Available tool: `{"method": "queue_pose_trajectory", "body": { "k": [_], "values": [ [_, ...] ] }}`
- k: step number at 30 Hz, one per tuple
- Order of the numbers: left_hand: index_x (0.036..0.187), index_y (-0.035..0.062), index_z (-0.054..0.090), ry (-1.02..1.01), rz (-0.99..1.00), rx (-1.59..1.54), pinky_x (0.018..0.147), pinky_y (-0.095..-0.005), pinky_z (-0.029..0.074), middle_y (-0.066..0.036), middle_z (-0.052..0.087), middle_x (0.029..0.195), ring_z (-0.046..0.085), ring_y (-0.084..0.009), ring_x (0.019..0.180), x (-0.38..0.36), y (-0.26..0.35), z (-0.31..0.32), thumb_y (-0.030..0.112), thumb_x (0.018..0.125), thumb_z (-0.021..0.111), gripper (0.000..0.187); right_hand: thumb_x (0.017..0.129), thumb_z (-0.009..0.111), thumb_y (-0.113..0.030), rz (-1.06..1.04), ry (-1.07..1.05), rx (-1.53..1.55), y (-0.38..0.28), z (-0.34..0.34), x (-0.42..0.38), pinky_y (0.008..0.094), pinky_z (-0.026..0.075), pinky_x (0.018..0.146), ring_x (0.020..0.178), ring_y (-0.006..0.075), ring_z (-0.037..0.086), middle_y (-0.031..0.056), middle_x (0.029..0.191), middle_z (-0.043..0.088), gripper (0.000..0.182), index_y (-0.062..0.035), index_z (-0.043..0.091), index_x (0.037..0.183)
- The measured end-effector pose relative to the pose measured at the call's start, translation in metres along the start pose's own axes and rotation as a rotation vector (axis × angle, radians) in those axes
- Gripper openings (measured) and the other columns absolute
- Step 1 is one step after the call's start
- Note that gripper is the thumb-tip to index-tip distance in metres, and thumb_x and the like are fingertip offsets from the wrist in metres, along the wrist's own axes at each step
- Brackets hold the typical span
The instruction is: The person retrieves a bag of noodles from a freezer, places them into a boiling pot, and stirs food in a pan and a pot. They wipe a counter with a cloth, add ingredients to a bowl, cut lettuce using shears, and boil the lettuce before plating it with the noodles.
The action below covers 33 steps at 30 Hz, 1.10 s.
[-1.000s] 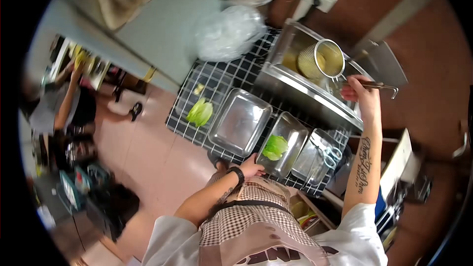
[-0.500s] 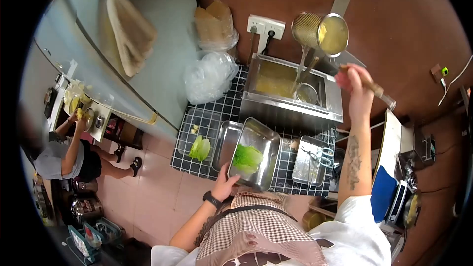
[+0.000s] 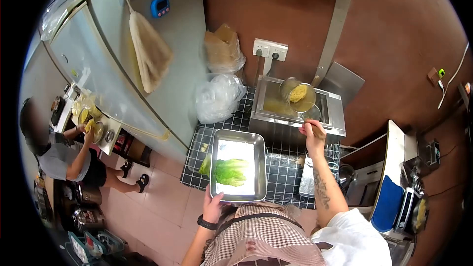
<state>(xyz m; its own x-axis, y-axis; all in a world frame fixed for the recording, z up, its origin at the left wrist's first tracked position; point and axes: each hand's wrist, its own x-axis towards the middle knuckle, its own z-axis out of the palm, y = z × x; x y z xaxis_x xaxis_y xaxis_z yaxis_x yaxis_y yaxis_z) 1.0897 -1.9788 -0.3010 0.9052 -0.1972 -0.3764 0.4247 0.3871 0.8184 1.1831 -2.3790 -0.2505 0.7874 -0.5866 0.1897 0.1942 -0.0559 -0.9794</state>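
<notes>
My left hand (image 3: 213, 207) grips the near edge of a steel tray (image 3: 262, 167), held over the front of the counter. Green lettuce leaves (image 3: 231, 172) lie in the tray. In my right hand (image 3: 314, 140) is the wooden handle of a mesh strainer basket (image 3: 311, 102). The basket hangs over the steel noodle boiler (image 3: 298, 129), with yellow noodles (image 3: 298, 93) inside it. A second strainer (image 3: 312, 113) sits in the boiler, partly covered by the basket and my hand.
Another lettuce leaf (image 3: 205, 165) shows left of the tray. A plastic bag (image 3: 219, 99) sits beside the fridge (image 3: 187, 34). A steel tray (image 3: 307, 180) lies beneath my right forearm. At far left, a co-worker (image 3: 64, 160) handles something yellow.
The strainer has come down from high above the boiler to just over it, and the pouring water has stopped. The lettuce tray has shifted left and turned flatter toward the camera.
</notes>
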Motion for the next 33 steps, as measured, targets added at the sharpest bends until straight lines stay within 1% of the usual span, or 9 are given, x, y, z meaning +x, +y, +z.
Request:
{"method": "queue_pose_trajectory", "body": {
  "k": [3, 7, 11, 12, 16, 20, 24, 28, 33],
  "values": [
    [0.142, 0.0072, 0.036, -0.007, -0.006, 0.004, 0.067, -0.0358, 0.058, -0.013, 0.061, 0.116, 0.066, -0.0239, 0.092, 0.005, -0.007, -0.001, 0.01, 0.093, 0.053, 0.052, 0.095, 0.059, -0.009, 0.177, 0.018, 0.046, -0.015, -0.009, 0.027, 0.0293, 0.059, 0.07, 0.075, 0.0178, 0.069, 0.0122, 0.085, 0.067, 0.012, 0.0023, 0.061, 0.098],
    [0.138, 0.0067, 0.039, -0.003, 0.0, -0.007, 0.067, -0.0365, 0.058, -0.013, 0.062, 0.114, 0.066, -0.0244, 0.092, 0.009, -0.002, 0.012, 0.009, 0.093, 0.052, 0.047, 0.094, 0.06, -0.009, -0.051, 0.038, -0.076, -0.02, 0.002, 0.011, 0.026, 0.058, 0.069, 0.071, 0.0158, 0.069, 0.0099, 0.079, 0.068, 0.012, 0.002, 0.062, 0.097],
    [0.138, 0.0063, 0.04, -0.01, -0.018, -0.006, 0.068, -0.0379, 0.058, -0.013, 0.062, 0.113, 0.066, -0.0246, 0.092, 0.007, 0.0, 0.016, 0.008, 0.093, 0.051, 0.047, 0.092, 0.062, -0.01, 0.089, -0.009, 0.016, -0.021, -0.007, 0.037, 0.0276, 0.059, 0.066, 0.068, 0.0161, 0.068, 0.0099, 0.08, 0.068, 0.013, 0.0027, 0.062, 0.097],
    [0.138, 0.0064, 0.04, -0.022, -0.011, -0.005, 0.069, -0.038, 0.058, -0.013, 0.062, 0.113, 0.066, -0.0247, 0.093, 0.007, 0.0, 0.016, 0.007, 0.093, 0.051, 0.047, 0.094, 0.058, -0.007, 0.086, -0.013, -0.021, -0.032, -0.008, 0.04, 0.0294, 0.059, 0.067, 0.071, 0.0187, 0.07, 0.0111, 0.078, 0.067, 0.011, 0.0023, 0.063, 0.097],
    [0.139, 0.0064, 0.039, -0.043, 0.014, -0.033, 0.068, -0.0377, 0.057, -0.013, 0.062, 0.115, 0.066, -0.0252, 0.093, 0.006, 0.006, 0.026, 0.007, 0.093, 0.05, 0.047, 0.091, 0.06, -0.007, -0.069, 0.001, -0.08, -0.032, -0.009, 0.032, 0.0289, 0.06, 0.064, 0.068, 0.0172, 0.069, 0.0103, 0.078, 0.067, 0.01, 0.0033, 0.061, 0.092],
    [0.141, 0.0066, 0.037, -0.069, 0.022, -0.011, 0.069, -0.038, 0.057, -0.013, 0.061, 0.118, 0.066, -0.0257, 0.094, 0.013, 0.003, 0.026, 0.006, 0.093, 0.048, 0.05, 0.091, 0.059, -0.009, 0.123, -0.037, -0.065, -0.039, -0.014, 0.053, 0.0277, 0.058, 0.064, 0.069, 0.0172, 0.07, 0.0104, 0.078, 0.068, 0.012, 0.0026, 0.062, 0.092],
    [0.144, 0.007, 0.036, -0.057, 0.028, -0.025, 0.069, -0.0379, 0.058, -0.013, 0.061, 0.118, 0.067, -0.0257, 0.094, 0.008, 0.004, 0.031, 0.006, 0.093, 0.048, 0.052, 0.091, 0.061, -0.009, 0.009, -0.015, -0.199, -0.066, -0.011, 0.045, 0.0255, 0.057, 0.065, 0.068, 0.015, 0.069, 0.0077, 0.077, 0.067, 0.011, 0.0017, 0.062, 0.094],
    [0.144, 0.0075, 0.036, -0.02, 0.01, -0.03, 0.069, -0.0369, 0.058, -0.013, 0.062, 0.119, 0.067, -0.0244, 0.095, 0.006, 0.001, 0.031, 0.006, 0.092, 0.049, 0.053, 0.091, 0.062, -0.009, -0.107, -0.031, -0.066, -0.097, -0.007, 0.043, 0.0259, 0.057, 0.067, 0.073, 0.0135, 0.068, 0.0063, 0.077, 0.067, 0.011, 0.0014, 0.062, 0.096],
    [0.144, 0.0075, 0.035, -0.053, 0.017, -0.005, 0.069, -0.0364, 0.058, -0.012, 0.062, 0.119, 0.067, -0.0243, 0.096, 0.009, -0.003, 0.026, 0.006, 0.093, 0.048, 0.053, 0.093, 0.061, -0.006, -0.209, -0.03, -0.01, -0.144, 0.002, 0.05, 0.026, 0.057, 0.068, 0.076, 0.0149, 0.07, 0.0094, 0.084, 0.069, 0.011, 0.0032, 0.064, 0.098]
  ]
}}
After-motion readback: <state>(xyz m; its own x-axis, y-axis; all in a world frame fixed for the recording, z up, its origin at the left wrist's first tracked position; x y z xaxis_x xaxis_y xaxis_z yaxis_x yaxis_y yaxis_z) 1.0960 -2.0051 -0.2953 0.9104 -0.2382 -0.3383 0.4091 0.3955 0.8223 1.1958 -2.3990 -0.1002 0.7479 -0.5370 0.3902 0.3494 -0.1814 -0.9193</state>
